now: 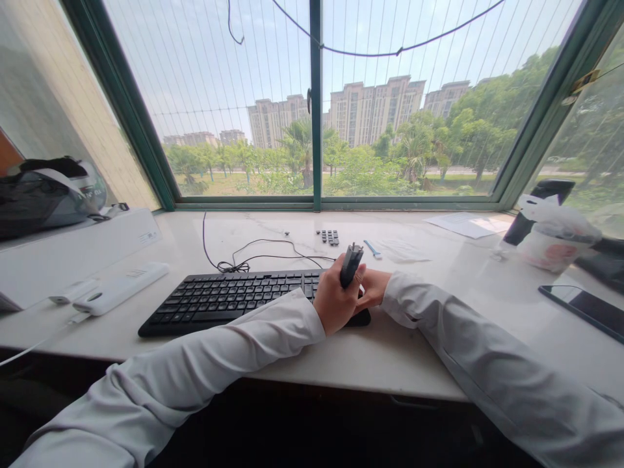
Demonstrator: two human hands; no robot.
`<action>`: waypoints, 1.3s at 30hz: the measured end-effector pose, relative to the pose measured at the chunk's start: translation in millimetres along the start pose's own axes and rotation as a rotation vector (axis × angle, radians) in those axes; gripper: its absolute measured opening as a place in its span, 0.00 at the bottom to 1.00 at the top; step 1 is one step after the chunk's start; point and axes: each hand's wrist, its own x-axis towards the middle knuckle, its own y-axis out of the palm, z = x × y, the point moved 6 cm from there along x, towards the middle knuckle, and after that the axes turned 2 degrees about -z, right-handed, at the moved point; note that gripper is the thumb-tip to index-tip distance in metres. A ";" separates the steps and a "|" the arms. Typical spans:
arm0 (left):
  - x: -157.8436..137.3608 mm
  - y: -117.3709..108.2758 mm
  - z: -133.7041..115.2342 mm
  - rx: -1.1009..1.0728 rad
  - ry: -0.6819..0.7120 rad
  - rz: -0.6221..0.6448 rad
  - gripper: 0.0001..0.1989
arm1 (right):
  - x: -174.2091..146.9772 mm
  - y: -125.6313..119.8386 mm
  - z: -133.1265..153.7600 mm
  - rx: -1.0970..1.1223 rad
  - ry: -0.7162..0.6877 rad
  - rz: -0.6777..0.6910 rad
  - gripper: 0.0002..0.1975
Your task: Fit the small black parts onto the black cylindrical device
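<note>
My left hand (335, 300) is closed around a small black tool (351, 265), held upright with two short metal prongs at its top; I cannot make out its exact kind. Just behind it, over the number pad end of a black keyboard (224, 300), is my right hand (374, 286). Its fingers are mostly hidden by the left hand, so what they grip does not show. Several loose keycaps (329, 237) lie beyond the keyboard. Right of them rests a small blue brush (373, 249).
The keyboard's black cable (234, 265) coils behind it. At left are a white power bank (121, 289), a white box (73, 250) and a helmet (53, 192). Papers (465, 225), a cup in a plastic bag (553, 240) and a phone (587, 307) lie right. A window closes the back.
</note>
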 end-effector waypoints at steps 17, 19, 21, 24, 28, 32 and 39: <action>-4.8 0.4 -6.4 0.120 0.088 -0.018 0.07 | 3.4 4.2 -1.4 0.021 -0.050 -0.052 0.15; -1.1 -1.1 -1.7 0.037 0.031 -0.050 0.10 | 1.5 3.5 -3.0 0.028 -0.048 -0.071 0.16; 2.5 -0.4 8.5 -0.084 -0.073 -0.068 0.12 | -0.6 4.0 -5.6 0.025 -0.005 -0.065 0.15; 6.9 3.4 23.9 -0.275 -0.235 -0.073 0.15 | -2.4 5.2 -6.3 0.018 0.052 -0.034 0.16; 15.6 1.0 29.4 -0.514 -0.374 -0.131 0.17 | -1.5 6.1 -2.3 0.007 0.091 0.007 0.19; 25.6 -8.8 25.3 -0.666 -0.436 -0.171 0.17 | -1.1 4.5 1.0 -0.023 0.149 0.021 0.22; 32.8 -18.5 29.2 -0.658 -0.411 -0.194 0.20 | -0.3 -0.1 4.6 -0.065 0.141 -0.019 0.26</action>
